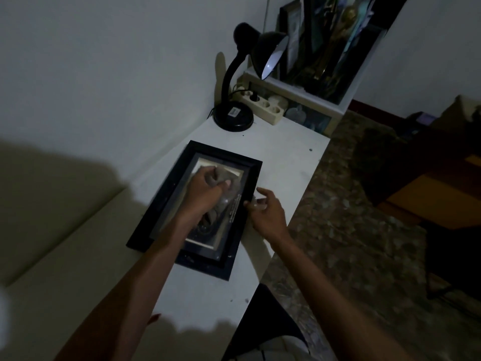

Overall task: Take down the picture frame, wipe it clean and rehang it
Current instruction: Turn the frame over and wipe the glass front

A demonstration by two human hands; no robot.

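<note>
picture frame [153, 231], black, lying flat on the white desk [283, 162] below the lamp [235, 115]: my left hand [205, 190] bunches the grey cloth [221, 175] on the glass, my right hand [265, 212], fingers loosely spread, steadies the right edge; i should wipe lightly, corner to corner.

A white table [281, 162] at mid-frame carries a black picture frame [145, 230], and toward the top a desk lamp [234, 118] and power strip [263, 105].
</note>
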